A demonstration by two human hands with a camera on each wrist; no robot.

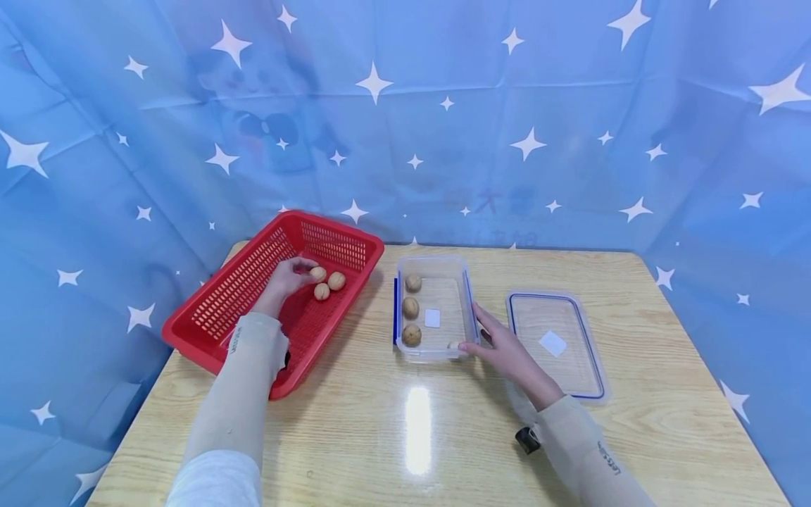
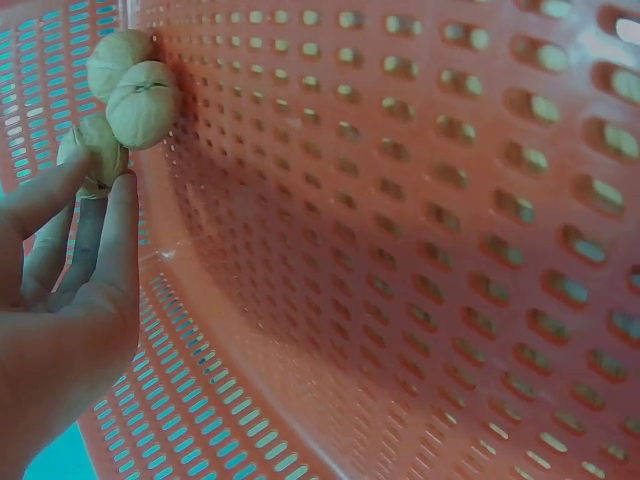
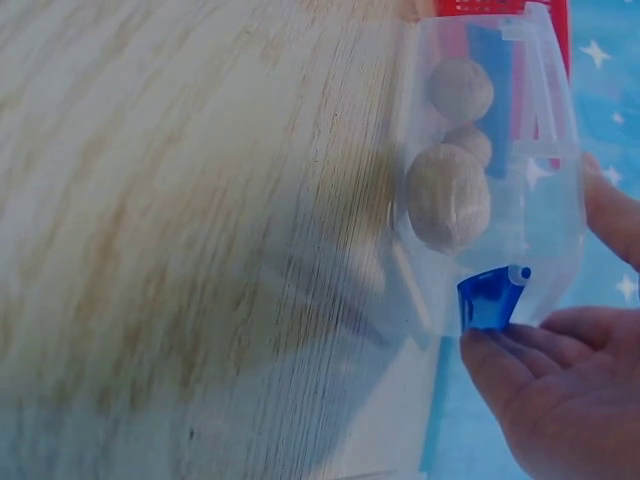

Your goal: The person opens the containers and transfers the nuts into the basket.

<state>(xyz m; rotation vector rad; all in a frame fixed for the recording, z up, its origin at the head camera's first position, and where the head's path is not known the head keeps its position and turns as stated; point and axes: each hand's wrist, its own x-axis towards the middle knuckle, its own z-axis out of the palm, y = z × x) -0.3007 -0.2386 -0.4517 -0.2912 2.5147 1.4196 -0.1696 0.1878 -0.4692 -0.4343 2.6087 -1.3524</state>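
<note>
Inside the red basket [image 1: 279, 211], my left hand [image 1: 288, 282] pinches a walnut [image 2: 95, 150] between thumb and fingertips. Two more walnuts [image 1: 322, 291] lie right beside it on the basket floor. My right hand [image 1: 510, 352] holds the clear plastic container [image 1: 437, 267] at its near right corner, the thumb at the rim and the fingers along the side wall. In the right wrist view its fingertips touch a blue latch [image 3: 490, 298]. Three walnuts [image 1: 410, 308] line the container's left side, and a pale bit shows next to the thumb.
A clear lid [image 1: 564, 338] with a blue seal lies flat on the wooden table [image 1: 355, 436], right of the container. The basket stands at the table's left side. A blue curtain [image 1: 412, 127] with white stars hangs behind the table and along both sides.
</note>
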